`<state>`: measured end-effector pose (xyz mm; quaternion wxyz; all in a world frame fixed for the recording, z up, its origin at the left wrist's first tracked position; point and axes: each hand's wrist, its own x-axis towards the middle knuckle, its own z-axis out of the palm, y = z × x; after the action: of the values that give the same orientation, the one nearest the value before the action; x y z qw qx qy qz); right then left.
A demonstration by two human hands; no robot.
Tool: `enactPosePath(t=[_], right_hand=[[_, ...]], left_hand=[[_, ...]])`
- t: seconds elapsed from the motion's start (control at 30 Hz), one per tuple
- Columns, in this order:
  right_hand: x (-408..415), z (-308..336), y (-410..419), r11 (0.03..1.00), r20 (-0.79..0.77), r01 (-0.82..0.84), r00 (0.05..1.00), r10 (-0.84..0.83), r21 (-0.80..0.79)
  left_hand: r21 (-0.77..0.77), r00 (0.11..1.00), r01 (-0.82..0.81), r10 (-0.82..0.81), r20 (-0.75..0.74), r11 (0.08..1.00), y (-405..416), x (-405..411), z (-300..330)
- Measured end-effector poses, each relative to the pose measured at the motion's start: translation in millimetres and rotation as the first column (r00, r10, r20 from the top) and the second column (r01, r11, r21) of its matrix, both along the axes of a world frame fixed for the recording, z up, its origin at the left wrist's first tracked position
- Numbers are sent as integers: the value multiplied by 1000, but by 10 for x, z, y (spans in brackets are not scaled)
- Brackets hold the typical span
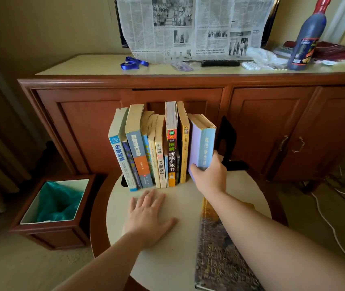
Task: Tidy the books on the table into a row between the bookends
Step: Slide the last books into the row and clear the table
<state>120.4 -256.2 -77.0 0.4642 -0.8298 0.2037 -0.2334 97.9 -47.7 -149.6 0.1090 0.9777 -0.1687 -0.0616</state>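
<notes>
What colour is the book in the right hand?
Light blue spine, lilac cover; head view.

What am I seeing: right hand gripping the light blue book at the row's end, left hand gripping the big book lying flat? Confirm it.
Not quite. In the head view the left hand lies flat on the bare table, holding nothing. The right hand does grip the light blue book; the big book lies untouched.

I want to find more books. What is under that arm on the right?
A big book lies flat on the table under the right arm. The arm covers part of its cover, so its whole title cannot be read.

Pale blue-and-lilac book (202,148); black bookend (227,135); teal bin liner (60,201); cream table (180,198)
</notes>
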Motion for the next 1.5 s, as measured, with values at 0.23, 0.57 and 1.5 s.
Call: enactPosePath(t=[0.23, 0.57, 1.5], right_hand=[[294, -271, -77, 985, -228, -164, 958, 172, 56], [373, -333, -194, 937, -417, -321, 877, 239, -139], [-1661, -400, -666, 999, -328, -44, 944, 39, -6]], left_hand=[[-1, 1000, -4, 4, 15, 1000, 0, 11, -52], [17, 1000, -5, 5, 20, 1000, -14, -7, -24], [-586, 669, -589, -70, -740, 557, -1015, -787, 574]])
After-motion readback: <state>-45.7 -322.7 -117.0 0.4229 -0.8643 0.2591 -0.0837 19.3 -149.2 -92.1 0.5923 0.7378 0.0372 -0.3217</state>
